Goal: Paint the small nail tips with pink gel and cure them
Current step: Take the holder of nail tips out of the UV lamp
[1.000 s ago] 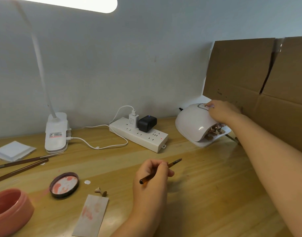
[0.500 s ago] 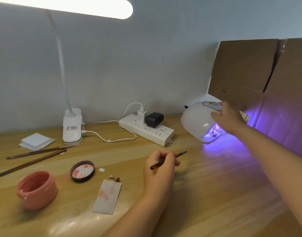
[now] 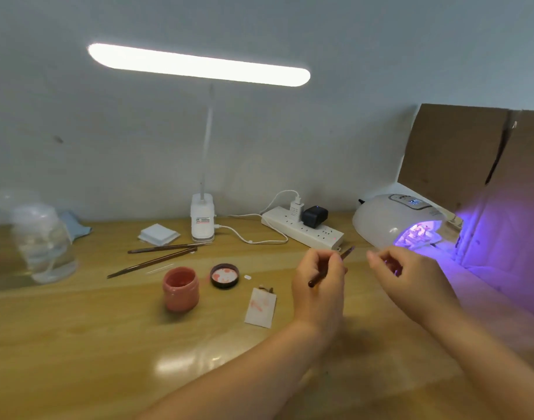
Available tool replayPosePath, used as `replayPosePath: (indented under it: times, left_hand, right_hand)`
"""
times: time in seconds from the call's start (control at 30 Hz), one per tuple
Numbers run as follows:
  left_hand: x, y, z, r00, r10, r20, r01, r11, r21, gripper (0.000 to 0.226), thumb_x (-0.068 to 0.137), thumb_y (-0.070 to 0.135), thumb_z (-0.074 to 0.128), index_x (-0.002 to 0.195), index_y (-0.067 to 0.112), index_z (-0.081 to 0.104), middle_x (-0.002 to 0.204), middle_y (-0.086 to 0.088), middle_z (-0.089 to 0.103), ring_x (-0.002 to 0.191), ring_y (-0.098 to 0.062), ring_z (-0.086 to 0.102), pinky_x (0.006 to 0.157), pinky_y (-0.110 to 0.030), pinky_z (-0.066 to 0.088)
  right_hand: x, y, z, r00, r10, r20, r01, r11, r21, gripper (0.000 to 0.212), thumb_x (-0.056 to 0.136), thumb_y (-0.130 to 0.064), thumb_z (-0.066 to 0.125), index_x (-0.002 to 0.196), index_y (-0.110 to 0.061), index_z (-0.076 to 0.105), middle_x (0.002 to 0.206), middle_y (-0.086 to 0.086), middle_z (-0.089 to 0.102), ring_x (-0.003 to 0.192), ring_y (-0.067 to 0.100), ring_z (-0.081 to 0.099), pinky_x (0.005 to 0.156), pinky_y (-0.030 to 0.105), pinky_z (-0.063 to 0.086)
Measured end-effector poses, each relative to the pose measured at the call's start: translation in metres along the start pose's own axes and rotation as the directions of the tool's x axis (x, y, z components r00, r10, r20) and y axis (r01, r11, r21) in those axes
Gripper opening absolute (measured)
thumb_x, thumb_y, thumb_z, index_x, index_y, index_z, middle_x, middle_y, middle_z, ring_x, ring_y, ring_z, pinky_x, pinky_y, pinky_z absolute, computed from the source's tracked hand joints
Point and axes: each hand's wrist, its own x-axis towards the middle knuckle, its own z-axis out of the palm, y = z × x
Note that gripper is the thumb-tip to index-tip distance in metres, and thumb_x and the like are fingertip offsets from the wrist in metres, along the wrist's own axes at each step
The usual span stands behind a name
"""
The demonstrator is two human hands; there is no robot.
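Now, from the head camera, we see the left hand [image 3: 318, 286] curled round a brown brush [image 3: 331, 266], thumb and fingers pinching the handle, its tip aimed up toward one o'clock. Just beside it at three o'clock hovers the right hand [image 3: 411, 280], fingers loosely curled and holding nothing that we can make out, though the fingertips are blurred. Up at two o'clock from the hands sits the white curing lamp [image 3: 387, 222], glowing violet from its mouth, and the small nail tips [image 3: 415, 233] lie inside that glow on their stand; details are washed out by the light. At nine o'clock from the left hand we have a white paper strip [image 3: 260, 307] smeared pink, the pink gel jar [image 3: 181, 288] standing upright with its lid off, and the lid [image 3: 225, 275] lying face up between them toward the back. Farther at ten o'clock two spare brushes [image 3: 159, 254] lie on the wooden table [image 3: 93, 344], near a stack of white pads [image 3: 158, 234]. Behind them, the desk lamp [image 3: 202, 221] shines, a power strip [image 3: 302, 230] lies by the wall, a clear jar [image 3: 43, 241] stands far left, and cardboard [image 3: 459, 147] rises behind the curing lamp.
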Motion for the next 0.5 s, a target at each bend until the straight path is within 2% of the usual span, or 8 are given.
replayPosePath:
  times: [0.13, 0.27, 0.37, 0.4, 0.47, 0.5]
  left_hand:
    - [-0.026, 0.041, -0.076, 0.99, 0.143, 0.012, -0.143, 0.99, -0.01, 0.01, 0.085, 0.024, 0.058, 0.078, 0.022, 0.066, 0.073, 0.003, 0.069, 0.071, -0.007, 0.06, 0.064, -0.014, 0.047]
    - [-0.043, 0.074, -0.183, 0.961, 0.259, -0.098, -0.249, 0.963, 0.097, 0.008, 0.085, 0.023, 0.061, 0.084, 0.018, 0.066, 0.074, -0.001, 0.071, 0.065, -0.009, 0.061, 0.059, -0.016, 0.046]
    - [-0.053, 0.086, -0.255, 0.935, 0.345, -0.077, -0.304, 0.896, 0.325, 0.011, 0.085, 0.028, 0.063, 0.095, 0.028, 0.059, 0.081, 0.004, 0.07, 0.069, -0.005, 0.062, 0.061, -0.015, 0.046]
    - [-0.055, 0.088, -0.274, 0.926, 0.374, -0.047, -0.324, 0.853, 0.41, 0.012, 0.085, 0.031, 0.063, 0.094, 0.035, 0.056, 0.082, 0.007, 0.068, 0.067, -0.003, 0.06, 0.06, -0.015, 0.045]
    - [-0.06, 0.091, -0.307, 0.896, 0.443, 0.04, -0.385, 0.728, 0.568, 0.012, 0.089, 0.033, 0.061, 0.09, 0.037, 0.051, 0.08, 0.01, 0.063, 0.067, -0.004, 0.057, 0.058, -0.017, 0.044]
    - [-0.062, 0.093, -0.321, 0.876, 0.473, 0.092, -0.419, 0.652, 0.632, 0.01, 0.091, 0.031, 0.06, 0.09, 0.034, 0.049, 0.08, 0.009, 0.06, 0.069, -0.008, 0.057, 0.06, -0.021, 0.045]
  right_hand:
    - [-0.025, -0.066, 0.002, 0.982, -0.121, 0.142, 0.12, 0.993, 0.018, 0.042, 0.085, -0.05, 0.054, 0.055, -0.02, 0.055, 0.05, -0.002, 0.051, 0.053, 0.013, 0.05, 0.054, 0.035, 0.041]
    - [-0.05, -0.144, 0.023, 0.93, -0.274, 0.246, 0.246, 0.959, 0.139, 0.039, 0.082, -0.054, 0.049, 0.058, -0.025, 0.06, 0.051, -0.002, 0.055, 0.049, 0.012, 0.049, 0.048, 0.032, 0.038]
    - [-0.07, -0.206, 0.058, 0.86, -0.416, 0.296, 0.299, 0.88, 0.368, 0.014, 0.087, -0.04, 0.055, 0.088, -0.032, 0.067, 0.062, -0.006, 0.062, 0.054, 0.01, 0.053, 0.051, 0.029, 0.044]
    - [-0.075, -0.226, 0.072, 0.832, -0.461, 0.31, 0.309, 0.848, 0.431, 0.016, 0.09, -0.03, 0.056, 0.102, -0.035, 0.066, 0.069, -0.009, 0.064, 0.058, 0.008, 0.056, 0.054, 0.025, 0.048]
    - [-0.088, -0.266, 0.099, 0.768, -0.529, 0.361, 0.304, 0.797, 0.522, 0.045, 0.091, -0.014, 0.051, 0.121, -0.049, 0.054, 0.086, -0.019, 0.065, 0.067, 0.008, 0.063, 0.066, 0.025, 0.055]
    - [-0.095, -0.284, 0.111, 0.738, -0.548, 0.393, 0.287, 0.782, 0.553, 0.056, 0.091, -0.011, 0.047, 0.121, -0.058, 0.048, 0.093, -0.024, 0.063, 0.069, 0.008, 0.065, 0.068, 0.024, 0.056]
